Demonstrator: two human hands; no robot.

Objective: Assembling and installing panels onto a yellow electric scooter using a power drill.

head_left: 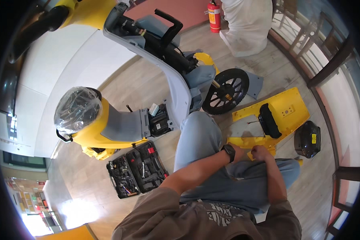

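My left hand point(237, 151), below a dark wristwatch, is at the lower edge of a large yellow body panel point(290, 110) lying on the floor; its fingers are mostly hidden. My right hand point(259, 153) is closed at a small yellow part of that same edge; what sits in its fingers is too small to make out. A pale grey insert point(244, 128) and a black padded piece point(268, 120) lie on the panel. A glossy black box-like part point(307, 139) with a yellow label rests to its right.
A partly dismantled yellow-and-grey scooter point(164, 84), its front wheel point(226, 92) exposed, stands ahead and left. An open toolcase point(146, 168) lies beside my knee. A grey plate point(255, 85), fire extinguisher point(214, 18) and plastic-wrapped bundle point(246, 26) are farther back. A glass wall curves along the right.
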